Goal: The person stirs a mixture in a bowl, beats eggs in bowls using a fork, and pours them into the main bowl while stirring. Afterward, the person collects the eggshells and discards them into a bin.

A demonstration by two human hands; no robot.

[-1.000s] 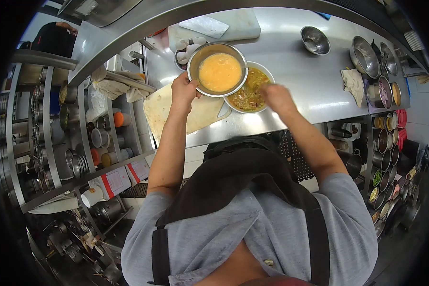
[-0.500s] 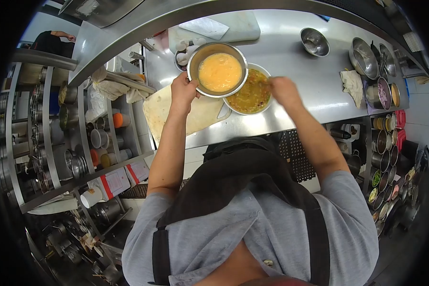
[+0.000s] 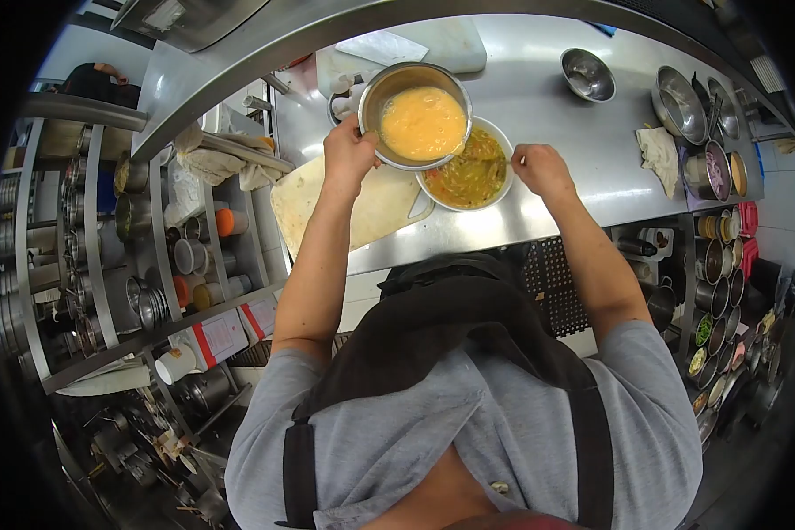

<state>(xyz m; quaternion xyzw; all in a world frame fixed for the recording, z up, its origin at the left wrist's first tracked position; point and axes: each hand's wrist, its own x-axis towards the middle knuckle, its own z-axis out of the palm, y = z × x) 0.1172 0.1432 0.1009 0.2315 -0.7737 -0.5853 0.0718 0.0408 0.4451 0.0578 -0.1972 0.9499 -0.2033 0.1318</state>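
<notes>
My left hand [image 3: 352,155] grips the left rim of a steel bowl [image 3: 373,93] of beaten egg [image 3: 424,122]. The bowl tilts to the right, and the egg reaches its lower right lip, over a white-rimmed bowl [image 3: 509,141]. Inside that lower bowl is a greenish-yellow mixture [image 3: 468,184] with small coloured bits. My right hand [image 3: 546,170] is closed at the right rim of the lower bowl; what its fingers hold is too small to make out. Under my left forearm lies a worn cream cutting board [image 3: 371,216].
A steel bowl [image 3: 587,75] stands at the back right, with a folded cloth [image 3: 658,159] and more bowls [image 3: 680,102] further right. A pale board [image 3: 455,44] lies at the back. An overhead shelf edge [image 3: 327,28] crosses above; a rack [image 3: 163,256] stands left. Another person [image 3: 102,84] is at far left.
The egg bowl has tipped further, and the egg has run towards its lower right lip. My right hand has slowed from a blur and now sits at the lower bowl's right rim.
</notes>
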